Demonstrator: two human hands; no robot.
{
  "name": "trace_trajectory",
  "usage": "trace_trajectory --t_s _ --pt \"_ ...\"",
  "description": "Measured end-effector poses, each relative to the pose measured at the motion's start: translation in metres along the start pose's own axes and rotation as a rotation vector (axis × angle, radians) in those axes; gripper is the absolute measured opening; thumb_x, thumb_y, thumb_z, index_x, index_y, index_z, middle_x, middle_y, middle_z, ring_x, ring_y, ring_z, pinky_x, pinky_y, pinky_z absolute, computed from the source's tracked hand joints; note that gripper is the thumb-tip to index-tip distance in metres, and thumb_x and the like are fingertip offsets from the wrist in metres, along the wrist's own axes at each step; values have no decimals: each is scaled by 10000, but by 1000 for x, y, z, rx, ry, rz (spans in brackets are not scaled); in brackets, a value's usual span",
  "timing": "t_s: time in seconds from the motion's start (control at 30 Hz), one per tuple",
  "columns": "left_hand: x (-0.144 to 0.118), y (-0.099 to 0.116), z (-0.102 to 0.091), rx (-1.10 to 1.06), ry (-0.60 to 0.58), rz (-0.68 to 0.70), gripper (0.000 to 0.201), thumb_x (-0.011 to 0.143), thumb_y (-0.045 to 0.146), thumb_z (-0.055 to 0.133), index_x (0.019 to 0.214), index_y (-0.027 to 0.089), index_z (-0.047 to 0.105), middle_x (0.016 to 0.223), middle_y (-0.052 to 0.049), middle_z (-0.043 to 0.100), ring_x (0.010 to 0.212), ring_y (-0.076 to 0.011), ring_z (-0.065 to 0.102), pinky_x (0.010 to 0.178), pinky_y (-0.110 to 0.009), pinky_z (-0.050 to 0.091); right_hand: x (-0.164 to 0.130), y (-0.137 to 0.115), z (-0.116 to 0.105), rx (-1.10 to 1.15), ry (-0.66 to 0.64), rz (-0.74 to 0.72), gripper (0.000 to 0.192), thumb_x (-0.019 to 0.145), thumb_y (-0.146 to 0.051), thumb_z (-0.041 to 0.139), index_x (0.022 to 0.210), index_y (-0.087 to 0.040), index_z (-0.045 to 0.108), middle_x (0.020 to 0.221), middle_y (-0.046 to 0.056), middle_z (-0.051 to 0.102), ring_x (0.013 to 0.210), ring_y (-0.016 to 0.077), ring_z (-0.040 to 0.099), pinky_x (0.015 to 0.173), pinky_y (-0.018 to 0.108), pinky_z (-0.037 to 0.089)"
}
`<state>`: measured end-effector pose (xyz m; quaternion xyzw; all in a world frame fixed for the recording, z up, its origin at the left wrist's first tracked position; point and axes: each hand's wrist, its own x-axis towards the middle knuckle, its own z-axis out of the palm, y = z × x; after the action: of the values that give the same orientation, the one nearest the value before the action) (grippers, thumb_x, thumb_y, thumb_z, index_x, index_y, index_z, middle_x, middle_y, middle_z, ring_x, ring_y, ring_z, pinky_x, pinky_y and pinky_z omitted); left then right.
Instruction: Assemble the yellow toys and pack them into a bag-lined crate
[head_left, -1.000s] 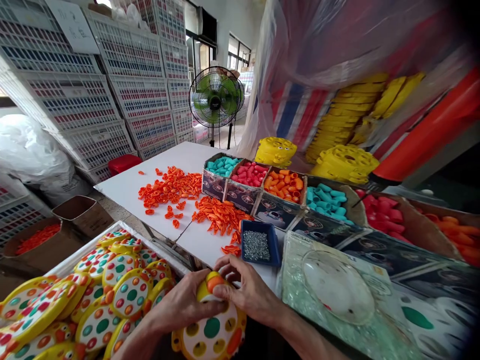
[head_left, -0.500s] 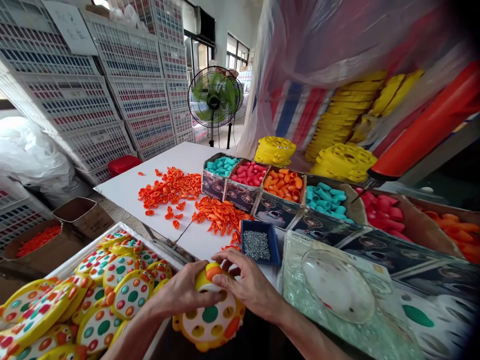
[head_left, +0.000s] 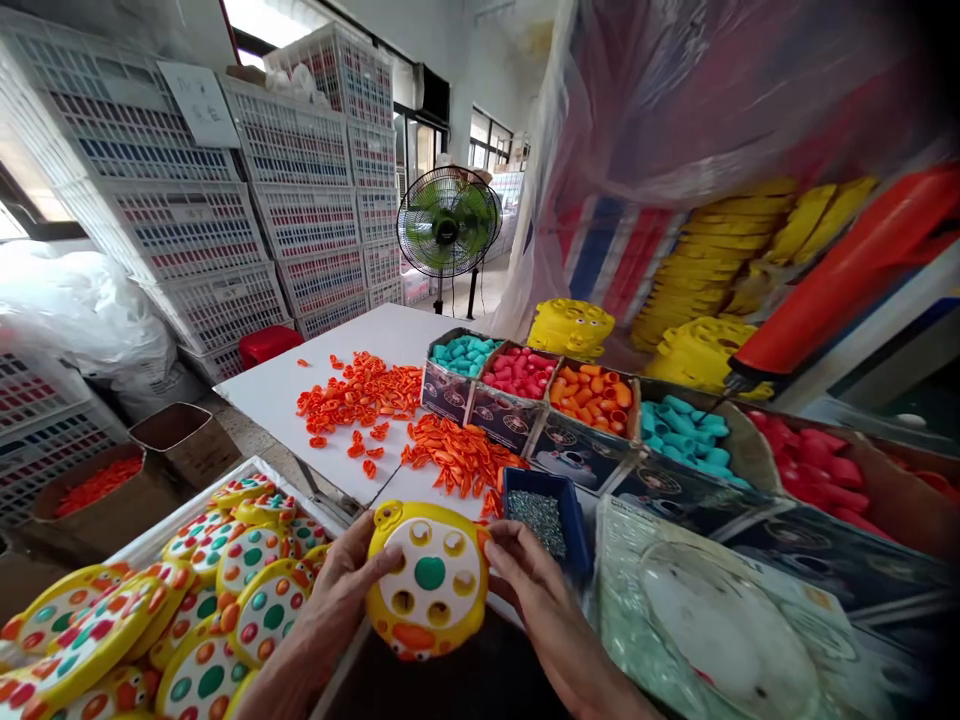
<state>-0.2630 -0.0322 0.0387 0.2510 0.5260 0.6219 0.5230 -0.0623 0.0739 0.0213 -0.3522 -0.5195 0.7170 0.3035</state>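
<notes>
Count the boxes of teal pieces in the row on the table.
2: one at the row's far end, the other just right of the first orange-filled box, nearer the camera. More could lie hidden past the right edge.

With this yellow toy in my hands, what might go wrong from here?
Your right hand is close to the blue tray, so a bump might scatter the small metal pieces.
The left hand and right hand hold the yellow toy by its sides, so it could slip if either grip loosens.
Loose orange pieces lie near the tray and could get brushed aside.
</notes>
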Motion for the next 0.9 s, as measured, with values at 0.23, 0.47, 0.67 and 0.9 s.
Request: trace_trajectory --t_s 0.23,0.47,0.67,0.9 --pt "2 -3 -22 206 -17 -28 458 829 468 784 1152 182 632 959 -53 783 851 -244 744 683 -275 584 41 -31 1 -675 -86 -431 163 949 -298 592 1029 -212 706 1013 67 727 877 209 693 798 347 571" --pt "-7 -19 -33 149 21 -104 553 784 486 814 1219 194 639 994 -54 798 846 -252 751 687 -289 581 128 -25 76 -1018 -248 -604 327 891 -103 667 1187 -228 727 1224 85 743 1127 256 686 1039 415 518" --pt "-24 -16 -45 72 138 -215 688 749 458 846 1354 233 607 1200 -86 768 1087 -337 726 900 -406 600 167 8 126 -1105 -272 -534 349 852 -184 752 1200 -187 721 1281 151 703 1139 323 676 990 443 532" --pt "-23 -19 -53 110 156 -217 723 728 496 844 1362 223 628 1290 -118 735 1182 -373 682 951 -438 590 181 25 134 -1053 -282 -428 176 889 -142 645 992 -179 783 1195 174 731 1171 345 648 1042 446 480"
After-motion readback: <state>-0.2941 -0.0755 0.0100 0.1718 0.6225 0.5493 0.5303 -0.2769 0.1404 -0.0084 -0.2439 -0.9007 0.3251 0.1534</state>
